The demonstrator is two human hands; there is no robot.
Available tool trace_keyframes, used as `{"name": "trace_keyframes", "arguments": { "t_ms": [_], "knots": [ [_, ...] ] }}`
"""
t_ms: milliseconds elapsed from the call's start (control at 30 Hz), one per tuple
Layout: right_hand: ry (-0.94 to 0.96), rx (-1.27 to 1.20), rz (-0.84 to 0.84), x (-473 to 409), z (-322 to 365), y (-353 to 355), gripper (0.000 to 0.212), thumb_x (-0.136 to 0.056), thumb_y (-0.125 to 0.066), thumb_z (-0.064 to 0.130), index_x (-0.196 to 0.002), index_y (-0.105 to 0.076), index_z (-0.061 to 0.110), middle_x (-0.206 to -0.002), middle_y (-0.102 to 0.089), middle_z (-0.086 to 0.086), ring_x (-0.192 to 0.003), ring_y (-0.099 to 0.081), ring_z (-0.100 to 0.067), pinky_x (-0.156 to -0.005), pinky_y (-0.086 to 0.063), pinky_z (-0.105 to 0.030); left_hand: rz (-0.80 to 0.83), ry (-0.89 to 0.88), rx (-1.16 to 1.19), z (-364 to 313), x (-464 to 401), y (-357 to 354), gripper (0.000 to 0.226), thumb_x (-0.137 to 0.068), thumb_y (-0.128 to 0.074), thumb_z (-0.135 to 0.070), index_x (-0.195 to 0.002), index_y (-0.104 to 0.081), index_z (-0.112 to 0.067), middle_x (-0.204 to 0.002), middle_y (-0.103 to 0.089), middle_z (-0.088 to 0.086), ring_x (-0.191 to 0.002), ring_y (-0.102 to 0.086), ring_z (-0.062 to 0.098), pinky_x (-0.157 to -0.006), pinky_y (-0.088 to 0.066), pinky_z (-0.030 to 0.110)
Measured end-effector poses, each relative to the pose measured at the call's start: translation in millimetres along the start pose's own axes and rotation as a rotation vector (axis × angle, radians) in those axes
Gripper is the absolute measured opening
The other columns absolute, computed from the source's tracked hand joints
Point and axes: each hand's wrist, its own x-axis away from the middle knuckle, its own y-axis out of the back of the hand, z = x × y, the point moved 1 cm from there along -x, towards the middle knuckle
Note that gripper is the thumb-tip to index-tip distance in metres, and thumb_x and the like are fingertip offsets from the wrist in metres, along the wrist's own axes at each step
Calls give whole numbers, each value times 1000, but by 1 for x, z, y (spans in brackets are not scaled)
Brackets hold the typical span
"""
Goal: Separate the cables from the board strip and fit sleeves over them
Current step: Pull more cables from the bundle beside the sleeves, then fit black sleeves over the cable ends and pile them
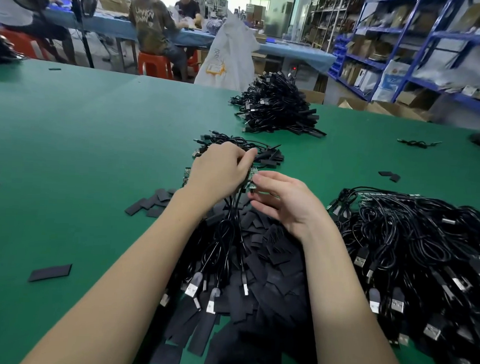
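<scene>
Green strip pinched by both grips: left hand at 10 o'clock, right hand at 4; cables hang.

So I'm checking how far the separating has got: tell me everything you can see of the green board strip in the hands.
The board strip is a thin green circuit strip, mostly hidden by both hands, held above the pile of black sleeves. The left hand grips its far end and the right hand pinches its near end. Several black cables hang from it towards the person, ending in silver USB plugs. Another green piece shows left of the left hand; whether it belongs to this strip is unclear.
</scene>
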Motion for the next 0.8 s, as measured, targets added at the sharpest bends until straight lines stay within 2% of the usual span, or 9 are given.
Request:
{"name": "trace_keyframes", "arguments": {
  "t_ms": [133, 233, 300, 433, 567, 700, 800],
  "knots": [
    [-7, 5, 28, 2, -1, 0, 16, -87, -79, 17, -101, -74, 12, -78, -77, 2, -77, -76, -17, -68, -60, -26, -77, 22, -38, -4, 1, -2, 69, -101, -48, -51, -45, -30, -14, -41, -30, -2, -43, -36, 18, -47, -25, 29],
    [8, -32, 4, 1, -3, -2, 8, -88, -78, 16, -92, -74, 11, -69, -73, 5, -68, -73, -11, -65, -59, -23, -100, 39, -42, -6, 2, -5, 71, -101, -48, -53, -43, -32, -15, -41, -33, -1, -45, -39, 18, -47, -25, 28],
    [28, -53, -13, 0, -3, -3, 6, -87, -78, 14, -86, -73, 10, -66, -69, 4, -63, -69, -9, -65, -59, -22, -121, 59, -44, -8, 3, -7, 70, -101, -46, -55, -43, -35, -16, -43, -37, -1, -48, -42, 21, -48, -25, 30],
    [72, -40, -42, -2, -5, -8, 7, -86, -78, 10, -81, -73, 9, -76, -68, -1, -70, -65, -11, -67, -59, -22, -137, 89, -78, -9, 3, -8, 66, -104, -39, -53, -48, -43, -18, -50, -44, -1, -61, -49, 30, -50, -25, 33],
    [51, -88, -43, -2, -5, -11, 8, -87, -77, 7, -80, -73, 8, -75, -67, -2, -68, -62, -11, -67, -59, -22, -117, 109, -71, -8, 4, -8, 65, -105, -38, -51, -50, -41, -18, -53, -44, 0, -67, -51, 33, -60, -31, 34],
    [13, -187, -17, -2, -6, -13, 5, -89, -73, 5, -85, -72, 7, -74, -66, -3, -66, -62, -12, -65, -58, -21, -126, 120, -18, -7, 2, -9, 67, -105, -37, -51, -49, -39, -14, -51, -44, 1, -64, -50, 32, -60, -31, 35],
    [-13, -242, 11, 0, -6, -15, 2, -89, -73, 7, -88, -74, 8, -73, -68, -2, -62, -64, -9, -63, -57, -20, -134, 125, 19, -3, -1, -7, 70, -104, -38, -53, -49, -37, -11, -47, -43, 0, -53, -47, 23, -51, -25, 32]
  ]
}}
